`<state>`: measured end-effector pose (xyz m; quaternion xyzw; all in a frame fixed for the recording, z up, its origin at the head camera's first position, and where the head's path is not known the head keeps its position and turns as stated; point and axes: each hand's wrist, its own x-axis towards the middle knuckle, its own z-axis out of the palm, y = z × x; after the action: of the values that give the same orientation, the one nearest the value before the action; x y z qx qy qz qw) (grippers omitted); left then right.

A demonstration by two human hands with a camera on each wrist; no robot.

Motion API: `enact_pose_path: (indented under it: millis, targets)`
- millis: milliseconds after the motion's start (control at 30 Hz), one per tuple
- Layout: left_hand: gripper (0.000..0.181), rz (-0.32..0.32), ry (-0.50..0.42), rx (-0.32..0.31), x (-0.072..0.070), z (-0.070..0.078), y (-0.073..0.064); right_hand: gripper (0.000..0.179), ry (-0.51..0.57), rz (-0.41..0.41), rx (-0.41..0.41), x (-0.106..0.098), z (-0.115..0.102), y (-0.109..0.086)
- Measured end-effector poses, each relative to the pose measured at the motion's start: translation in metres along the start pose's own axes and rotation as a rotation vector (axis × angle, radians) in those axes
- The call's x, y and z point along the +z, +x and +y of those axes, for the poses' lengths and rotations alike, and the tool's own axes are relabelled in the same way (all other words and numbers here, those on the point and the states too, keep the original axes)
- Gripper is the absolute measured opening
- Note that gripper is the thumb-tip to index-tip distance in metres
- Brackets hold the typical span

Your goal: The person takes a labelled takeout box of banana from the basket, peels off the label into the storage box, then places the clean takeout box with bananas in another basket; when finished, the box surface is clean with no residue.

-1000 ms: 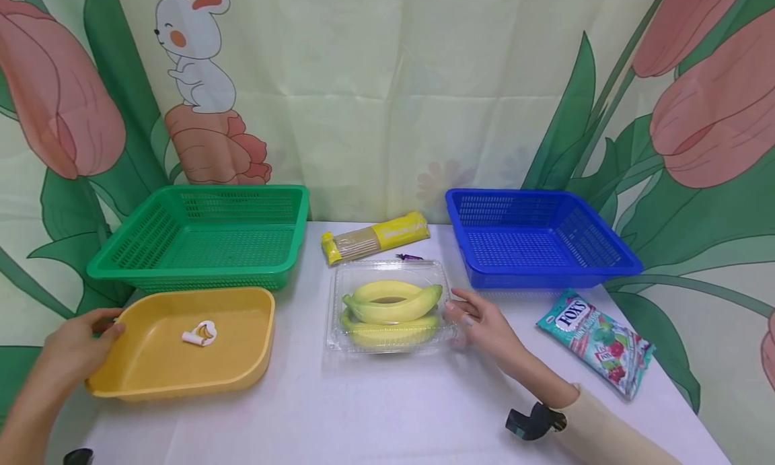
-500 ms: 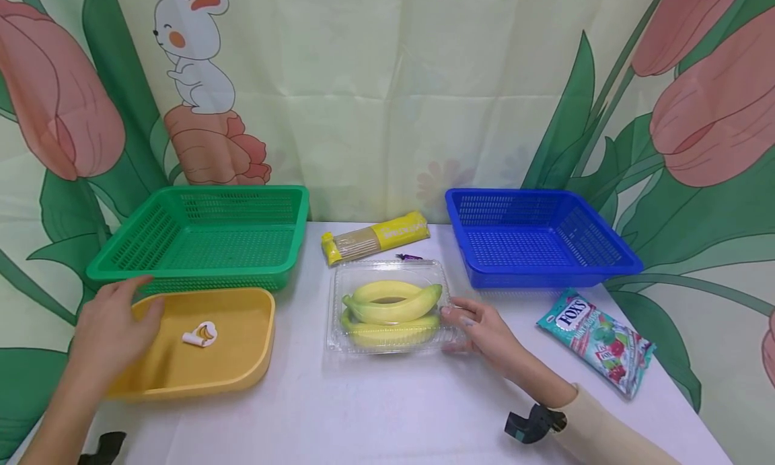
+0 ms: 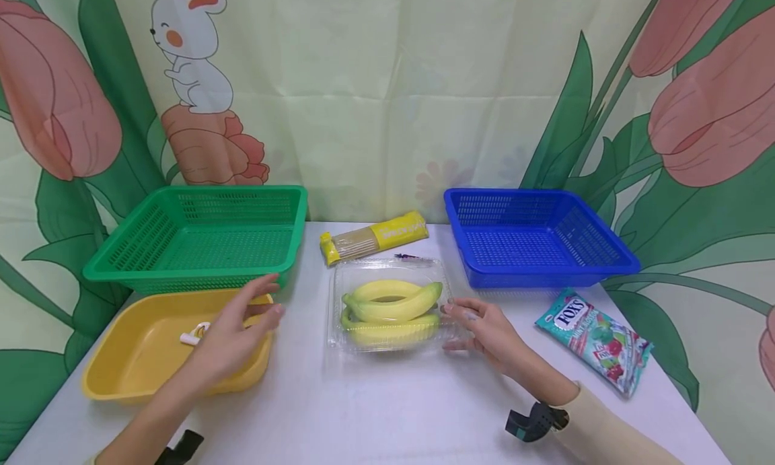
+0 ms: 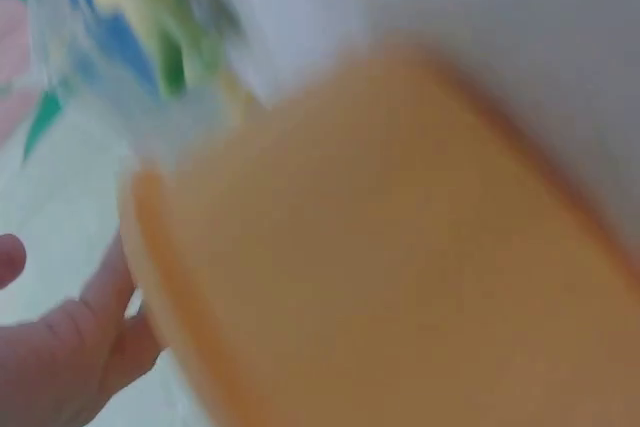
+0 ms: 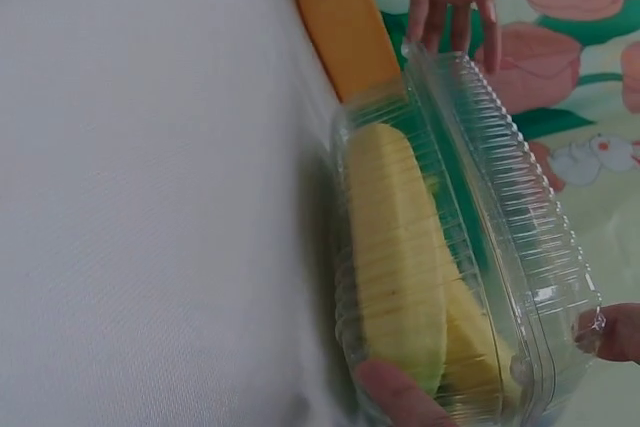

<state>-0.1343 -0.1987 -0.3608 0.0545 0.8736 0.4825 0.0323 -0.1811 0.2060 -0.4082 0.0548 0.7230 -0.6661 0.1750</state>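
Note:
My right hand (image 3: 490, 334) grips the right end of a clear plastic clamshell box (image 3: 418, 270) with several bananas (image 3: 393, 310) inside. The right wrist view has its thumb (image 5: 400, 397) on the box's front wall and a finger (image 5: 608, 332) at the lid's edge. My left hand (image 3: 230, 340) hovers over the right part of a yellow tub (image 3: 139, 350), fingers extended toward the box and holding nothing. Inside the tub, a small white piece with a banana picture (image 3: 190, 338) is partly hidden by this hand. The left wrist view is blurred, mostly showing the tub (image 4: 380, 247).
A green basket (image 3: 200, 276) stands behind the tub, a blue basket (image 3: 551, 276) at back right. A yellow pasta packet (image 3: 375, 237) and a small dark wrapped item (image 3: 406, 256) lie behind the box. A Fox's candy bag (image 3: 596, 344) lies at the right.
My left hand has left the tub's left rim and swept right across it toward the box. My right hand stays at the box's right end, its fingers shifting slightly.

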Motion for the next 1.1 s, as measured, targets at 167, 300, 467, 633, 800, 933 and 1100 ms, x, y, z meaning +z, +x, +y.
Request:
enact_pose_path:
  millis: [167,300,467,633,800,933,1100]
  targets:
    - [0.077,-0.149,-0.223,-0.134,0.034,0.005,0.008,0.071,0.015,-0.013,0.004,0.001,-0.001,-0.002]
    - [0.079,-0.168,-0.300,-0.184,0.049,0.010,0.011,0.071,0.023,-0.021,-0.001,0.004,-0.003,-0.004]
    - [0.083,-0.142,-0.349,-0.183,0.058,0.017,0.012,0.069,0.023,-0.010,-0.011,0.007,-0.006,-0.007]
    - [0.081,-0.113,-0.344,-0.178,0.060,0.020,0.010,0.067,0.037,-0.017,-0.028,0.008,-0.010,-0.009]
    - [0.075,-0.117,-0.299,-0.185,0.060,0.021,0.008,0.065,0.042,-0.007,-0.028,0.010,-0.012,-0.011]
    - [0.075,-0.121,-0.300,-0.193,0.059,0.022,0.009,0.063,0.034,0.013,-0.023,0.013,-0.014,-0.012]
    - [0.074,-0.128,-0.423,-0.195,0.055,0.023,0.008,0.062,0.021,0.022,-0.023,0.018,-0.018,-0.014]
